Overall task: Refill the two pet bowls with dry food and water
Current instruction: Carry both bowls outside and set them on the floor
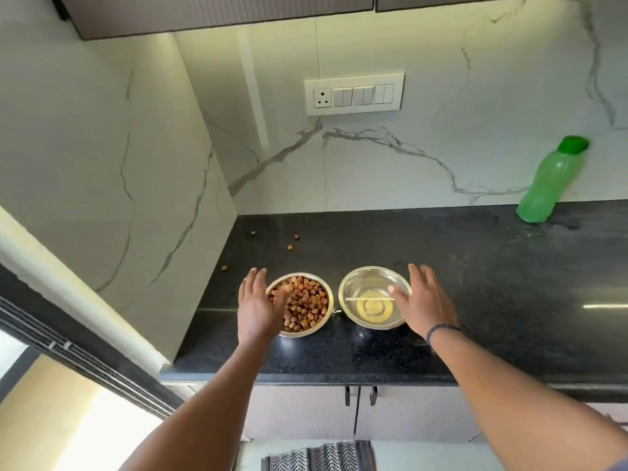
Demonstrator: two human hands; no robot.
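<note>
Two steel bowls side by side on the black counter (492,283), between the two hands, rims close but apart. Food bowl (307,305) on the left, heaped with brown dry food (306,300), partly behind the left hand (260,304). Water bowl (372,297) on the right, holding clear water (373,305) in its bottom, just inside the right hand (423,302).

Left hand spread open, fingers straight and pointing away, thumb over the near-left rim of the food bowl; holding nothing. Cannot tell whether touching the rim or just above it. Right hand likewise flat and open, fingers extended, thumb reaching over the right rim of the water bowl; gripping nothing. Dark band (441,329) around the right wrist.

Beyond the left hand, a few stray kibble pieces (290,247) scattered on the counter toward the corner. Far past the right hand, well apart from the bowls, a green bottle (547,185) with its cap on, standing at the back of the counter against the marble wall (441,158). Switch plate (354,94) on the wall above the bowls. Below the forearms, cabinet doors (407,416) under the counter edge, and a patterned mat (319,457) on the floor.
</note>
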